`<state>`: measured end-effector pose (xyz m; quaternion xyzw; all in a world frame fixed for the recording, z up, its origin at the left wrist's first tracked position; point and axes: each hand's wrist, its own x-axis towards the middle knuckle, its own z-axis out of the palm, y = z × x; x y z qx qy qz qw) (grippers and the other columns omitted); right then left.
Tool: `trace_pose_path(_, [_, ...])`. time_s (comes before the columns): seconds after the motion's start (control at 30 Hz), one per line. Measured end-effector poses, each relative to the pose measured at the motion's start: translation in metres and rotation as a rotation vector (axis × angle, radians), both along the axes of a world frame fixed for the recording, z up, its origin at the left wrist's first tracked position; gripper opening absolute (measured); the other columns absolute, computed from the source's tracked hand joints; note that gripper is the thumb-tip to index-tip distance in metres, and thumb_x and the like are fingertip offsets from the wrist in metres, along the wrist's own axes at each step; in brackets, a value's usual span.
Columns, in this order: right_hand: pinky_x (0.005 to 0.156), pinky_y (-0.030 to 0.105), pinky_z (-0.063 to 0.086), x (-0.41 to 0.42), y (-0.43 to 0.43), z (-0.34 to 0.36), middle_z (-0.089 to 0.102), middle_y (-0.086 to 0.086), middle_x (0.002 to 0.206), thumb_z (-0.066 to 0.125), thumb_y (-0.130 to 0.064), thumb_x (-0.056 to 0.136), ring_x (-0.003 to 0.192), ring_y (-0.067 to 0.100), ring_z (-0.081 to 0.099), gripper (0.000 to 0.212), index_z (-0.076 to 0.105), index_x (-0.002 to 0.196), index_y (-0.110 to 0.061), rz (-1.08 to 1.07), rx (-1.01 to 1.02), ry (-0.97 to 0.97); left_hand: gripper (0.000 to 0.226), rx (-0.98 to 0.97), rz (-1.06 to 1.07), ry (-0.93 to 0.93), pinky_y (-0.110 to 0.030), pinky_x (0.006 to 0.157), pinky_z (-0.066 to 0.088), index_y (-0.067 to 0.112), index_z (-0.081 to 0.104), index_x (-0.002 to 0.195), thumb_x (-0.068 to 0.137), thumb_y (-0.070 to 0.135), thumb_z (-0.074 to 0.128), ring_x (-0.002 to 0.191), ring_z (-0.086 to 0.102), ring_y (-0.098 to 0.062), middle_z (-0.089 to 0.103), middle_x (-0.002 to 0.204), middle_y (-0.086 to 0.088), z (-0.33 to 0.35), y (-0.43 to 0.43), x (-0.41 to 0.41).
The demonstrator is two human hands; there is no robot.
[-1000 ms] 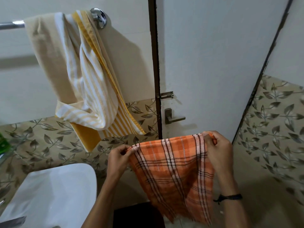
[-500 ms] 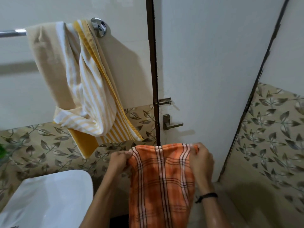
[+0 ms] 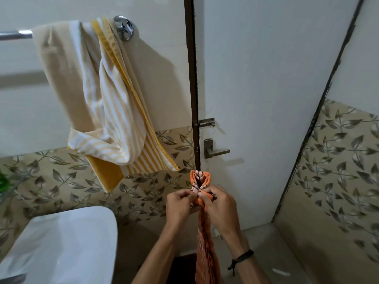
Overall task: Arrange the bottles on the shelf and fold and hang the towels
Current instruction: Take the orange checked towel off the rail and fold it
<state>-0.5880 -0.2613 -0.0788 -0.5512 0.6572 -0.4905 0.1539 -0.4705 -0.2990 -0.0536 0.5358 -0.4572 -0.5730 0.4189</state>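
An orange checked towel (image 3: 205, 249) hangs in a narrow folded strip in front of the door. My left hand (image 3: 179, 206) and my right hand (image 3: 220, 206) pinch its top edges together, thumbs almost touching, with a small loop of cloth standing up above them. A yellow and white striped towel (image 3: 114, 111) hangs bunched and uneven over the right end of a chrome towel bar (image 3: 14, 34) on the left wall.
A white basin (image 3: 67, 242) sits at the lower left. A white door (image 3: 266, 99) with a lever handle (image 3: 215, 151) and a latch stands straight ahead. Leaf-patterned tiles cover the lower walls. Something green (image 3: 3, 181) shows at the left edge.
My hands have come together, bringing the two top corners of the orange towel to meet. The towel went from spread wide to a narrow hanging strip.
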Motion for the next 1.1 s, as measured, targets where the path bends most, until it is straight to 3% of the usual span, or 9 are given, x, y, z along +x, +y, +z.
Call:
trace_pose_path(0.13, [0.072,0.009,0.049,-0.001,0.000,-0.001,0.059,-0.018,0.100,0.065,-0.028,0.096,0.091,0.000,0.061,0.007,0.069,0.100,-0.023,0.058,-0.030,0.065,0.028,0.017,-0.005,0.021,-0.024,0.055,0.058,0.000,0.073,0.072,0.095,-0.006,0.058,0.055,0.069,-0.009,0.069,0.060,-0.006,0.004,0.003,0.002])
trace_pose_path(0.23, [0.083,0.018,0.055,0.000,-0.003,-0.003,0.051,-0.019,0.110,0.070,-0.034,0.092,0.101,0.001,0.058,0.024,0.064,0.114,-0.025,0.172,0.047,0.092,0.025,0.015,0.021,0.043,-0.026,0.053,0.056,-0.004,0.071,0.074,0.095,-0.005,0.058,0.057,0.066,-0.016,0.066,0.064,-0.012,0.008,0.001,0.007])
trace_pose_path(0.33, [0.087,0.013,0.052,0.001,-0.004,-0.006,0.046,-0.019,0.116,0.076,-0.026,0.088,0.107,-0.002,0.055,0.039,0.060,0.123,-0.024,0.236,0.054,0.089,0.020,0.006,0.034,0.040,-0.023,0.048,0.051,-0.005,0.073,0.081,0.096,0.000,0.060,0.054,0.066,-0.015,0.069,0.070,-0.017,0.011,0.002,0.010])
trace_pose_path(0.4, [0.088,0.013,0.053,0.001,-0.005,-0.005,0.048,-0.019,0.114,0.072,-0.019,0.091,0.106,-0.004,0.055,0.032,0.063,0.122,-0.021,0.190,0.013,0.054,0.019,-0.010,0.006,0.026,-0.020,0.051,0.051,-0.004,0.075,0.084,0.095,0.002,0.061,0.058,0.069,-0.013,0.073,0.074,-0.014,0.013,0.005,0.011])
trace_pose_path(0.57, [0.084,0.017,0.056,0.005,-0.009,-0.007,0.053,-0.019,0.106,0.067,-0.017,0.095,0.101,-0.004,0.057,0.025,0.068,0.120,-0.021,0.149,-0.021,0.004,0.017,-0.050,-0.103,-0.062,-0.025,0.073,0.058,-0.009,0.074,0.094,0.088,0.002,0.062,0.094,0.074,-0.030,0.077,0.096,-0.021,0.019,0.001,0.019])
trace_pose_path(0.77, [0.074,0.022,0.058,0.001,-0.007,-0.007,0.057,-0.012,0.091,0.068,-0.018,0.094,0.092,0.002,0.060,0.017,0.074,0.110,-0.021,0.229,0.001,-0.113,0.020,-0.058,-0.249,-0.249,-0.033,0.084,0.059,-0.001,0.080,0.088,0.093,0.002,0.061,0.097,0.073,-0.027,0.079,0.094,-0.016,0.021,-0.009,0.034])
trace_pose_path(0.93, [0.079,0.015,0.054,-0.015,-0.007,-0.001,0.065,-0.019,0.093,0.072,-0.012,0.090,0.095,0.000,0.064,0.020,0.074,0.094,-0.032,0.232,-0.006,-0.246,0.028,-0.232,-0.036,-0.324,-0.035,0.067,0.053,0.018,0.078,0.074,0.094,0.013,0.060,0.075,0.071,-0.025,0.076,0.077,-0.007,0.026,-0.021,0.054])
trace_pose_path(1.03, [0.077,0.009,0.049,-0.019,-0.007,0.001,0.064,-0.021,0.091,0.072,-0.008,0.089,0.093,-0.001,0.064,0.025,0.073,0.090,-0.034,0.235,-0.023,-0.237,0.006,-0.351,-0.076,-0.476,-0.035,0.079,0.055,0.027,0.072,0.087,0.092,0.027,0.068,0.096,0.064,-0.017,0.066,0.101,0.005,0.032,-0.035,0.061])
trace_pose_path(1.1, [0.076,0.011,0.050,-0.019,-0.007,0.003,0.064,-0.020,0.092,0.073,-0.008,0.089,0.092,0.001,0.065,0.028,0.072,0.089,-0.036,0.241,-0.031,-0.232,0.015,-0.299,-0.248,-0.546,-0.038,0.085,0.058,0.031,0.063,0.097,0.088,0.032,0.074,0.105,0.060,-0.015,0.058,0.114,0.008,0.031,-0.043,0.059])
